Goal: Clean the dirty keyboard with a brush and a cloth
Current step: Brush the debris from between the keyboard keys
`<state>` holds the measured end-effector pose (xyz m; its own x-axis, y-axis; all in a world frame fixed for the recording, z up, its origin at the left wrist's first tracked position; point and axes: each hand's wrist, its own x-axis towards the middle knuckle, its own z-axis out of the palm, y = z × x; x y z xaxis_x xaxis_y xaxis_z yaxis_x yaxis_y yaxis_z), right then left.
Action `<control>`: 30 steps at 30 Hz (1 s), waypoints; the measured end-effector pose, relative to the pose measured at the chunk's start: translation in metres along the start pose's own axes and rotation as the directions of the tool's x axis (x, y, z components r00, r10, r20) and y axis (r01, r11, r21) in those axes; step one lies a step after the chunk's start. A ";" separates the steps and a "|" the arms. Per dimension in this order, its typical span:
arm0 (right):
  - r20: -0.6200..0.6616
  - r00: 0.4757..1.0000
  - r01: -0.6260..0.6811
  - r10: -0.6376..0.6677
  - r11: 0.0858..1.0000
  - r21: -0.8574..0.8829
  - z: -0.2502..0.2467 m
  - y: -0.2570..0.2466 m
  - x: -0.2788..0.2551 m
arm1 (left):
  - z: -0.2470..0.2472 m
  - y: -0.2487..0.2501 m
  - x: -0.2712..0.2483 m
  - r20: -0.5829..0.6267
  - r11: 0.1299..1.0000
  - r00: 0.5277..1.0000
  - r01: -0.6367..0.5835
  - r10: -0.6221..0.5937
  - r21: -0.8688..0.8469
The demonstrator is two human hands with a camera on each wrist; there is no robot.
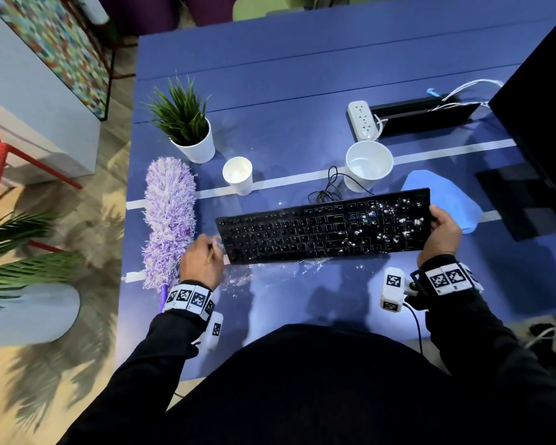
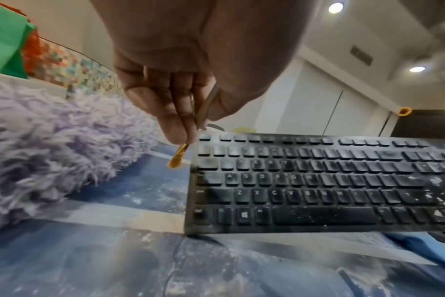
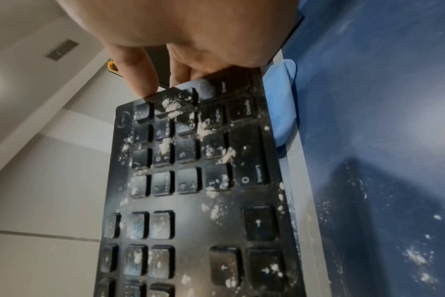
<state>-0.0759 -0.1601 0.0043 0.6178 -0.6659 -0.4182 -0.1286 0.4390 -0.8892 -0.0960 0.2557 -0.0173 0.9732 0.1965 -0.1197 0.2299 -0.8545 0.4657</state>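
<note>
A black keyboard (image 1: 325,229) lies across the blue table, dusted with white powder, thickest over its right half (image 3: 191,160). My right hand (image 1: 443,229) grips its right end, thumb on the top edge, and that end is tilted up off the table. My left hand (image 1: 203,261) sits just off the keyboard's left end and pinches a thin brush (image 2: 178,155) with an orange tip pointing down beside the top-left keys (image 2: 292,180). A blue cloth (image 1: 443,200) lies behind the keyboard's right end.
A purple fluffy duster (image 1: 170,220) lies left of my left hand. Behind the keyboard stand a paper cup (image 1: 238,175), a larger white cup (image 1: 368,165), a potted plant (image 1: 187,123) and a power strip (image 1: 363,118). A dark monitor (image 1: 540,123) rises at right. Powder is scattered on the table (image 1: 270,274).
</note>
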 end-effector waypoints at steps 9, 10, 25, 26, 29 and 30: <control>0.006 1.000 -0.010 0.010 1.000 -0.001 -0.001 0.003 0.004 | 0.024 0.048 -0.038 0.154 0.891 0.883 -0.418 0.444 -0.176; 0.006 1.000 -0.011 0.011 1.000 -0.001 -0.001 0.003 0.004 | 0.028 0.049 -0.040 0.181 0.885 0.869 -0.432 0.460 -0.175; 0.026 1.000 -0.014 0.015 1.000 -0.017 0.002 -0.001 0.002 | 0.025 0.037 -0.034 0.158 0.872 0.867 -0.435 0.473 -0.224; 0.026 1.000 -0.010 0.011 1.000 -0.019 0.001 -0.001 0.001 | 0.024 0.034 -0.032 0.126 0.872 0.874 -0.437 0.469 -0.221; 0.023 1.000 0.000 0.001 1.000 -0.021 -0.001 -0.002 0.001 | 0.024 0.030 -0.028 0.136 0.862 0.860 -0.459 0.492 -0.215; 0.021 1.000 -0.004 0.004 1.000 -0.021 -0.001 -0.001 0.002 | 0.025 0.029 -0.028 0.171 0.862 0.851 -0.461 0.497 -0.212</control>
<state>-0.0749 -0.1629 0.0045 0.6335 -0.6511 -0.4180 -0.1477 0.4286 -0.8913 -0.1170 0.2131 -0.0224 0.9402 -0.3399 -0.0207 -0.2479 -0.7248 0.6428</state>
